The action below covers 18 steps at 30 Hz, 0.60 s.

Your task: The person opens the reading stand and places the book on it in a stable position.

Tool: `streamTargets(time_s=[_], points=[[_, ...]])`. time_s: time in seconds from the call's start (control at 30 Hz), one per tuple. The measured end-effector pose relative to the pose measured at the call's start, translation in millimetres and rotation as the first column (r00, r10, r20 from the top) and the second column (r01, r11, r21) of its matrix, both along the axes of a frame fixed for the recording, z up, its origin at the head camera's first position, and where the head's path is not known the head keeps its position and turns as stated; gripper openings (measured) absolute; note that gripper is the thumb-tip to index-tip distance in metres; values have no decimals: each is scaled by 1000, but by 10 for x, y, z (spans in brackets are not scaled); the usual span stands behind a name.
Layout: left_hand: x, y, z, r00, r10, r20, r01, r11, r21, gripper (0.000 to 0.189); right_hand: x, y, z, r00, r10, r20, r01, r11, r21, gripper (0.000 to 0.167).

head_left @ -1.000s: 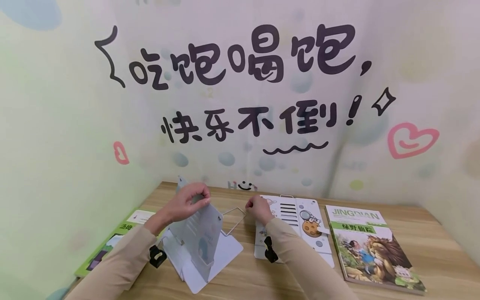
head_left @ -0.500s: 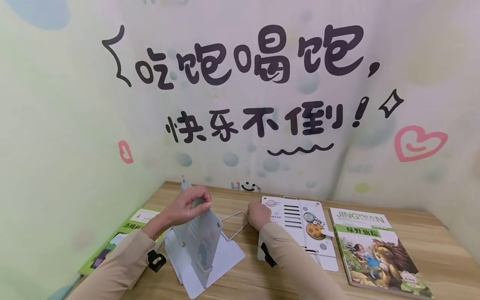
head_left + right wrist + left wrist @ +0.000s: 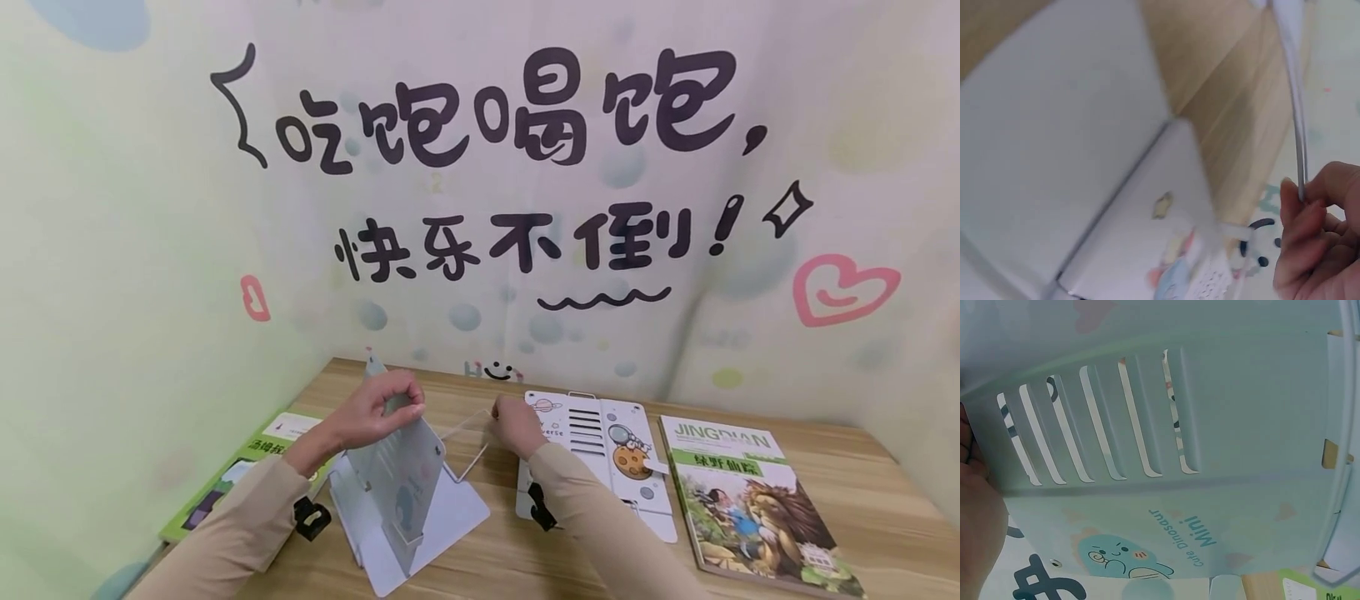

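Note:
A pale blue folding book stand (image 3: 408,487) stands half unfolded at the centre left, its panel raised over a white base plate (image 3: 457,508). My left hand (image 3: 378,408) grips the top edge of that panel. In the left wrist view the slotted panel (image 3: 1260,425) fills most of the picture, with a dinosaur print near its lower edge. My right hand (image 3: 516,425) pinches the outer end of the stand's wire support (image 3: 474,462). The right wrist view shows the wire (image 3: 1299,137) running down between the thumb and fingers of the right hand (image 3: 1329,237).
A second book stand (image 3: 632,462) with an astronaut print lies flat just right of my right hand. Beyond it lies a picture book (image 3: 750,500) with a lion cover. A green book (image 3: 225,487) sits at the left, partly behind my left forearm. The printed wall (image 3: 450,333) borders the table.
My right hand has closed over the wire's outer end, which stuck out beside the fingertips a second ago. The left hand keeps its hold on the panel. The head view has shifted slightly.

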<state>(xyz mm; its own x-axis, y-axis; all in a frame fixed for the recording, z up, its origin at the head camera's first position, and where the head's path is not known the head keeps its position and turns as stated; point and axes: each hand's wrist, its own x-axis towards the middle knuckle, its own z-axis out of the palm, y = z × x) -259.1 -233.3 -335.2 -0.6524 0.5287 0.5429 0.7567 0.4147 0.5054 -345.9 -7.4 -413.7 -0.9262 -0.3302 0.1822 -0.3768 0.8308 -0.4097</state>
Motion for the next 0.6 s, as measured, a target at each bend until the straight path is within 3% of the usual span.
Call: streamTargets(time_s=[0.1, 0.17, 0.27, 0.33, 0.6], points=[[1, 0, 22, 1000, 4, -26, -4, 1000, -18, 13, 40, 21, 57, 994, 73, 77, -56, 979, -195, 5], [-20, 17, 35, 999, -2, -45, 0, 1000, -31, 12, 53, 60, 71, 979, 105, 177, -38, 938, -345, 9], [-53, 37, 50, 998, -8, -65, 5, 999, -47, 12, 74, 120, 74, 937, 140, 321, 50, 854, -519, 13], [-59, 47, 58, 999, -6, -54, 4, 999, -47, 12, 95, 150, 63, 917, 142, 373, 106, 815, -570, 14], [-130, 50, 38, 994, -39, -105, 39, 999, -1, 15, 204, 274, 18, 878, 127, 462, 237, 722, -649, 17]])
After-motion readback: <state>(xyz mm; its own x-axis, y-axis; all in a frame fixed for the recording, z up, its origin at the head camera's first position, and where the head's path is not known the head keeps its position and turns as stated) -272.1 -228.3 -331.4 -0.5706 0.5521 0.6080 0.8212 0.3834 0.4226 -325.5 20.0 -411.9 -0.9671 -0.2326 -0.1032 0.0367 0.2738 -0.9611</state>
